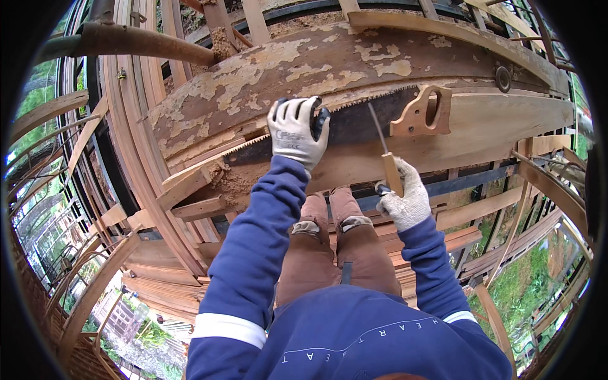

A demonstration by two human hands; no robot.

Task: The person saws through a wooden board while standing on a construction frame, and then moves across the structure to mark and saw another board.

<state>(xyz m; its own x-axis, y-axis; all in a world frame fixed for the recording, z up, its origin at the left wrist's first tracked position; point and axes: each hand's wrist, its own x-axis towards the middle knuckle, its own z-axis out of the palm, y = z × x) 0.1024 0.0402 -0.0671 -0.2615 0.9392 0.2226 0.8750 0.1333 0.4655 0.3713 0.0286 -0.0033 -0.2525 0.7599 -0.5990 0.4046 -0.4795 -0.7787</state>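
Observation:
A handsaw (361, 123) with a dark blade and a wooden handle lies along a plank in front of me, its toothed edge on the far side. My left hand (297, 132), in a white glove with dark fingertips, is closed over the middle of the blade. The fingers bend across the toothed edge, and their grip underneath is hidden. In my gloved right hand (405, 195) is a file (391, 171), held by its wooden handle. Its thin metal shaft points away from me, with the tip over the blade near the saw's handle.
Beyond the saw lies a wide board (285, 66) with flaking bark. The smooth plank (506, 123) runs off to the right. Sawdust (237, 180) and short wood offcuts (190, 187) sit at the left. Long timber strips (133, 126) and a metal pipe (145, 43) stand farther left.

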